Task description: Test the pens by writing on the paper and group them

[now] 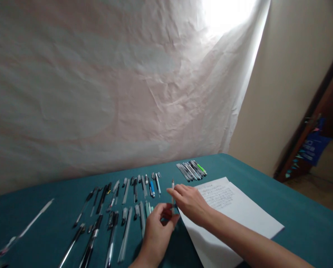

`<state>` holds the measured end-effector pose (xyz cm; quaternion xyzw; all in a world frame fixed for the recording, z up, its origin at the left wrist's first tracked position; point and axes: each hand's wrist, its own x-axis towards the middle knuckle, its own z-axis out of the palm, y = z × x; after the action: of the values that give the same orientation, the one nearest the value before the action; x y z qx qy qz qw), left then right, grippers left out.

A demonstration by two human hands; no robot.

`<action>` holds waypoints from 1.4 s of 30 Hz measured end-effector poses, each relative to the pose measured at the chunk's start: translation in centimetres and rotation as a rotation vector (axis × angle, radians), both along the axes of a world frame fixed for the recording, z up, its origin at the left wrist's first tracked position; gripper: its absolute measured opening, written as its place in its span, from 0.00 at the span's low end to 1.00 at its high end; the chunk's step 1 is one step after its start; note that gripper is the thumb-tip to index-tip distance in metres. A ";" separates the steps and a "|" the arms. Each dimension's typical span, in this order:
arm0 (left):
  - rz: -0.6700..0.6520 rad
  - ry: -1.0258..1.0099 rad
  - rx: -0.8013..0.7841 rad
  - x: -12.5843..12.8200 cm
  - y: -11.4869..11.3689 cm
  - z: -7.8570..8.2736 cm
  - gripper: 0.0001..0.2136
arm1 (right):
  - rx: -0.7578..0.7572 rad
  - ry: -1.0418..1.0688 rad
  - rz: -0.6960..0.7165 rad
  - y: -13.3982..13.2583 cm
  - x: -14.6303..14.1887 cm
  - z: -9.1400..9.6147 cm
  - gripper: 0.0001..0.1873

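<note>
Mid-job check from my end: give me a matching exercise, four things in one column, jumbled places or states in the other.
1. White pen
2. White paper
3. Bright green pen
4. Blue pen

A. Right side of the far pen group
B. Upright between the fingers of the left hand and right hand
C. In the farther row of pens at left
D. Bears handwriting

Pairs: 1-B, 2-D, 3-A, 4-C
</note>
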<state>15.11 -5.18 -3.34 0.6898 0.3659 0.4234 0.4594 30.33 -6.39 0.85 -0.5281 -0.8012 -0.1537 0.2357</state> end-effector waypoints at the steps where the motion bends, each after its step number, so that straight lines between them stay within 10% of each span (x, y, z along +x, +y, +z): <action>1: -0.071 0.027 0.022 0.0 -0.4 0.3 0.09 | -0.015 -0.020 -0.023 -0.2 0.5 -0.4 0.12; 15: -0.559 0.459 0.739 -0.1 -1.6 -0.4 0.11 | -0.305 1.050 -0.294 -6.9 18.1 -5.7 0.18; 42: -0.643 0.501 0.628 0.1 -1.4 1.2 0.14 | -0.180 0.892 -0.437 -7.9 19.7 -8.0 0.10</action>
<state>15.18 -6.63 -2.15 0.9525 0.0891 0.1718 0.2353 50.07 -14.31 -7.13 -0.7158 -0.5035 0.1107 0.4710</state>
